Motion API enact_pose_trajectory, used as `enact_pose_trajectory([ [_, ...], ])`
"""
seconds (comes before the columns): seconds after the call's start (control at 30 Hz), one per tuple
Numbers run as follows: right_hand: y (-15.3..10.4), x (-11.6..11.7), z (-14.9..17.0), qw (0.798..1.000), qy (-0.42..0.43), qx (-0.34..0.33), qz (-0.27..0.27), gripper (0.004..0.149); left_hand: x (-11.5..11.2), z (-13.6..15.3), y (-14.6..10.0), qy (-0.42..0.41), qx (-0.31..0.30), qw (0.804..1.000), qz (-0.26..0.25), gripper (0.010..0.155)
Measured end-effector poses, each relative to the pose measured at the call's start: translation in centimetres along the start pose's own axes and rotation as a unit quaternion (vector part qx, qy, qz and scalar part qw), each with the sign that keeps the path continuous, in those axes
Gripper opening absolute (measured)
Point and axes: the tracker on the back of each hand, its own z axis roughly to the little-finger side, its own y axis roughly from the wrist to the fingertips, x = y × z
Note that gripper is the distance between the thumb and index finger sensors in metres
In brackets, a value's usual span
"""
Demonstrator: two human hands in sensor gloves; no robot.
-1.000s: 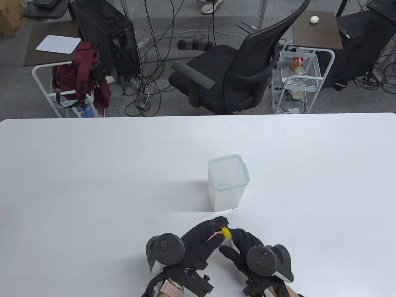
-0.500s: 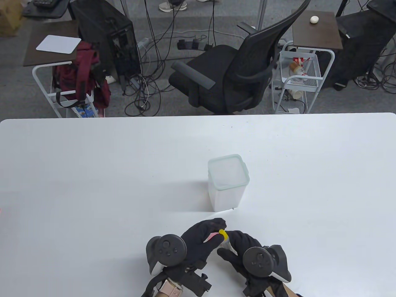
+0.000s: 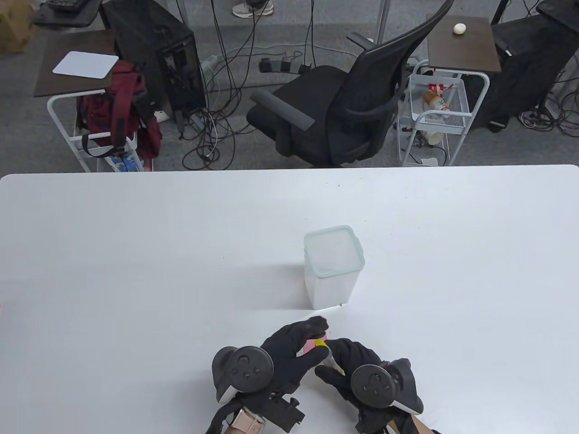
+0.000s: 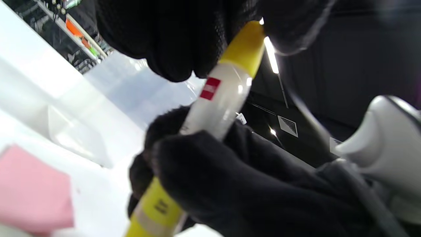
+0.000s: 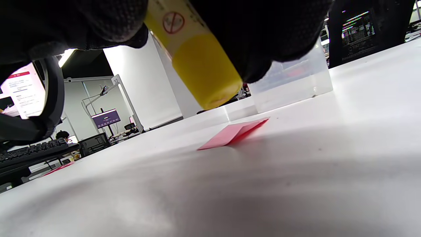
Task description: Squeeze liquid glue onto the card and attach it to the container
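A clear square container (image 3: 332, 266) with a pale green rim stands upright on the white table (image 3: 135, 253). Just in front of it my two hands meet over a pink card (image 3: 309, 346) that lies flat on the table. My right hand (image 3: 338, 359) grips the white body of a glue bottle (image 4: 217, 105). Its yellow cap (image 3: 321, 343) points toward the card and hangs above the table in the right wrist view (image 5: 207, 75). My left hand (image 3: 313, 337) pinches the cap with its fingertips (image 4: 171, 42). The card (image 5: 235, 133) and container (image 5: 289, 82) lie beyond the cap.
A black office chair (image 3: 334, 108) stands beyond the table's far edge, with a white wire cart (image 3: 436, 108) to its right and a cart with a red backpack (image 3: 117, 108) to its left. Cables lie on the floor.
Both hands and the bottle have shifted slightly left and toward the table's front edge. The yellow cap now sits closer over the pink card.
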Motion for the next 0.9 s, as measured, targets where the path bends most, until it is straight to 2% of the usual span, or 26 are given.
enact_pose_trajectory([
  [0.1, 0.00, 0.03, 0.14, 1.000, -0.002, 0.001, -0.004, 0.055, 0.09, -0.36, -0.05, 0.057, 0.000, 0.998, -0.032, 0.046],
  [0.17, -0.03, 0.09, 0.03, 1.000, -0.010, -0.005, -0.009, 0.054, 0.30, -0.67, -0.12, 0.123, -0.003, 0.991, -0.049, 0.048],
  [0.23, -0.04, 0.09, -0.08, 1.000, -0.021, -0.008, -0.010, 0.054, 0.41, -0.73, -0.19, 0.148, -0.004, 0.988, -0.049, 0.050],
  [0.37, 0.01, -0.02, 0.01, 1.000, -0.014, 0.002, -0.004, 0.055, 0.13, -0.51, -0.12, 0.072, -0.012, 0.997, -0.012, 0.061],
  [0.43, 0.02, -0.08, 0.20, 1.000, -0.010, 0.011, -0.002, 0.055, 0.01, -0.47, -0.07, 0.047, -0.007, 0.999, -0.009, 0.052],
  [0.5, 0.00, 0.00, 0.18, 1.000, -0.016, 0.005, -0.007, 0.055, 0.09, -0.53, -0.08, 0.083, 0.001, 0.996, -0.029, 0.047],
  [0.63, 0.00, 0.16, 0.01, 1.000, -0.029, -0.003, -0.012, 0.055, 0.33, -0.63, -0.17, 0.150, 0.009, 0.988, -0.046, 0.051],
  [0.7, 0.02, 0.16, 0.01, 1.000, -0.028, -0.002, -0.011, 0.055, 0.35, -0.53, -0.17, 0.138, 0.013, 0.990, -0.040, 0.054],
  [0.77, 0.05, 0.09, 0.21, 1.000, -0.022, 0.008, -0.009, 0.055, 0.16, -0.37, -0.09, 0.089, 0.008, 0.996, -0.011, 0.063],
  [0.83, 0.07, 0.06, 0.41, 1.000, -0.016, 0.015, -0.008, 0.055, 0.04, -0.30, 0.00, 0.065, 0.012, 0.998, -0.004, 0.055],
  [0.9, 0.05, 0.09, 0.41, 1.000, -0.019, 0.011, -0.011, 0.055, 0.07, -0.36, 0.00, 0.094, 0.013, 0.995, -0.026, 0.048],
])
